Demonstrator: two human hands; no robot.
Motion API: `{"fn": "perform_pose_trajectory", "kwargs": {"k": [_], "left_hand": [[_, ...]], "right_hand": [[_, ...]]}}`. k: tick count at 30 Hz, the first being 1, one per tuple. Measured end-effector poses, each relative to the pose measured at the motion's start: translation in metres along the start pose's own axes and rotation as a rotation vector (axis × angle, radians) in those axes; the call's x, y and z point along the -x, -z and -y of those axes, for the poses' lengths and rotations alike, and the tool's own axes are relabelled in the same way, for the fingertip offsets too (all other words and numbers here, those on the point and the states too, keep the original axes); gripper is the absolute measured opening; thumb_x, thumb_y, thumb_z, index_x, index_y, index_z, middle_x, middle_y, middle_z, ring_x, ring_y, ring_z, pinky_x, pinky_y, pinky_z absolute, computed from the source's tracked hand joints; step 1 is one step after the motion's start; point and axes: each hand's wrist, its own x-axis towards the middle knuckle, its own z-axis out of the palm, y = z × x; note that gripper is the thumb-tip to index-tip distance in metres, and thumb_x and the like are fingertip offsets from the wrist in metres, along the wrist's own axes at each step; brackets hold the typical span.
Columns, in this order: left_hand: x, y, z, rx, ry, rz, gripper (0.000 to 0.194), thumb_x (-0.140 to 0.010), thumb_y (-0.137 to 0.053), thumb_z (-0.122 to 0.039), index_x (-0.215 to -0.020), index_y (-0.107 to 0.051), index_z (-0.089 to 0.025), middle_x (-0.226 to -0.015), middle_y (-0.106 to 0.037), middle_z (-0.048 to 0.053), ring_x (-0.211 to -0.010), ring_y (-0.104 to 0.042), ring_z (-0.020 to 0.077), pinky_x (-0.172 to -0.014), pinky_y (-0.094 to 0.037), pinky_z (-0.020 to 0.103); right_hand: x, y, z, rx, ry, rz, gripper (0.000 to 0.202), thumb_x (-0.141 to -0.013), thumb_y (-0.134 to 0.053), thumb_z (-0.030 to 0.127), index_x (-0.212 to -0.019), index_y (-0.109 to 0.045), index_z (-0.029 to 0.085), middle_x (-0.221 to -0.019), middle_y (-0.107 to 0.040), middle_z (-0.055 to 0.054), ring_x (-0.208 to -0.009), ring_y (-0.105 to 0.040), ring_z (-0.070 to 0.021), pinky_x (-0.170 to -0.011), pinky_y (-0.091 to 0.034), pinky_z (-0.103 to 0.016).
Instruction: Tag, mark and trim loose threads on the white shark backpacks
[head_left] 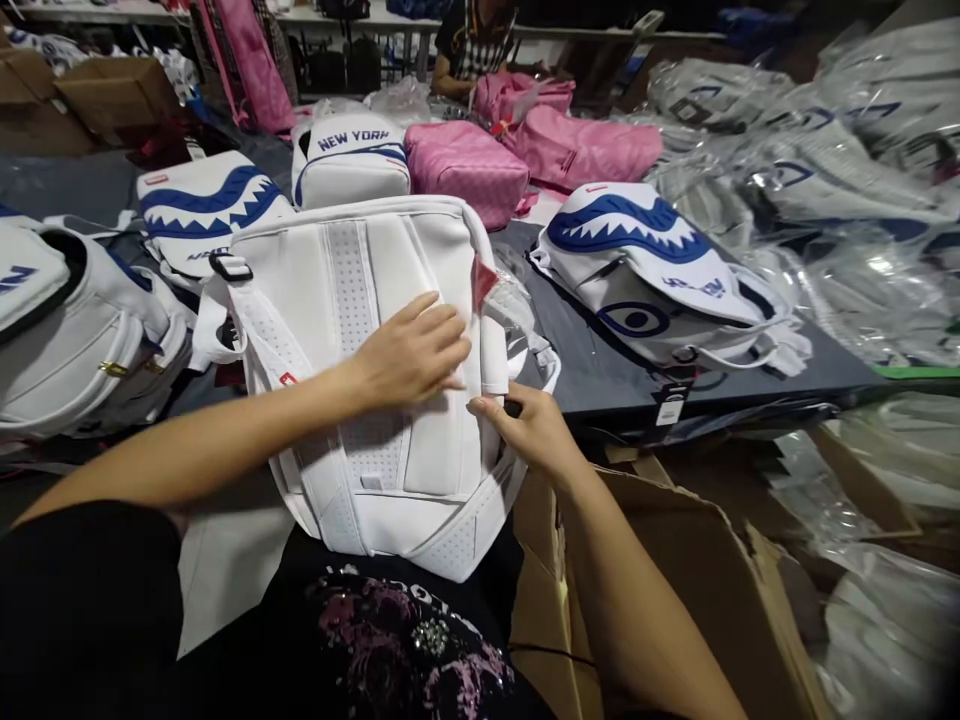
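White backpack (439, 250), dotted straps (442, 545), pink checkered bag (469, 170), blue-and-white zigzag flap (634, 235)

Leftmost backpack (90, 335) cut off

Dark table (570, 375); white-blue backpacks (652, 270); pink bags (466, 172); plastic-wrapped bags (840, 190) at right.

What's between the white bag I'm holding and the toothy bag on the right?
Dark tabletop, with some crumpled clear plastic beside the white bag. The head view shows it.
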Motion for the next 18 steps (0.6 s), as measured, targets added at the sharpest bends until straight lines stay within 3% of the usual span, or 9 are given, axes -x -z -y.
{"fn": "perform_pose_trajectory", "kwargs": {"k": [2, 5, 9, 14, 18], "left_hand": [[-0.031, -0.005, 0.025, -0.013, -0.047, 0.185, 0.055, -0.095, -0.038, -0.063, -0.100, -0.066, -0.015, -0.103, -0.069, 0.014, -0.097, -0.061, 0.0276, -0.092, -0.041, 0.044], [-0.049, -0.010, 0.039, -0.008, -0.110, 0.350, 0.049, -0.095, -0.045, -0.059, -0.084, -0.066, -0.017, -0.082, -0.069, 0.008, -0.074, -0.059, 0.0210, -0.075, -0.037, 0.037], [-0.040, -0.006, 0.053, 0.028, -0.170, 0.297, 0.050, -0.092, -0.049, -0.062, -0.071, -0.065, -0.020, -0.080, -0.067, 0.005, -0.080, -0.055, 0.0204, -0.079, -0.033, 0.037], [-0.031, 0.000, 0.099, 0.022, -0.098, 0.260, 0.059, -0.090, -0.042, -0.071, -0.074, -0.065, -0.020, -0.101, -0.064, 0.007, -0.105, -0.047, 0.0252, -0.099, -0.029, 0.046], [-0.030, -0.006, 0.110, 0.117, 0.014, 0.267, 0.058, -0.090, -0.045, -0.070, -0.078, -0.066, -0.017, -0.102, -0.063, 0.007, -0.107, -0.044, 0.0242, -0.105, -0.024, 0.049]], "right_hand": [[-0.005, -0.008, -0.006, 0.023, 0.003, -0.012, 0.033, -0.083, -0.061, 0.045, -0.085, -0.074, 0.014, -0.079, -0.072, -0.006, -0.069, -0.059, -0.0185, -0.063, -0.042, -0.027], [-0.009, -0.017, -0.014, 0.070, -0.011, -0.007, 0.034, -0.084, -0.059, 0.045, -0.082, -0.072, 0.014, -0.070, -0.068, -0.004, -0.061, -0.053, -0.0158, -0.059, -0.038, -0.026], [-0.006, -0.021, -0.015, 0.116, -0.014, 0.013, 0.033, -0.087, -0.056, 0.045, -0.084, -0.070, 0.015, -0.063, -0.061, -0.002, -0.058, -0.049, -0.0150, -0.057, -0.034, -0.026], [-0.012, -0.025, -0.011, 0.160, -0.010, -0.026, 0.037, -0.089, -0.052, 0.048, -0.067, -0.057, 0.018, -0.054, -0.044, 0.003, -0.053, -0.039, -0.0122, -0.055, -0.026, -0.027], [-0.019, -0.028, -0.015, 0.159, -0.013, -0.016, 0.038, -0.089, -0.051, 0.048, -0.065, -0.051, 0.020, -0.055, -0.041, 0.003, -0.053, -0.037, -0.0119, -0.055, -0.024, -0.027]]}}
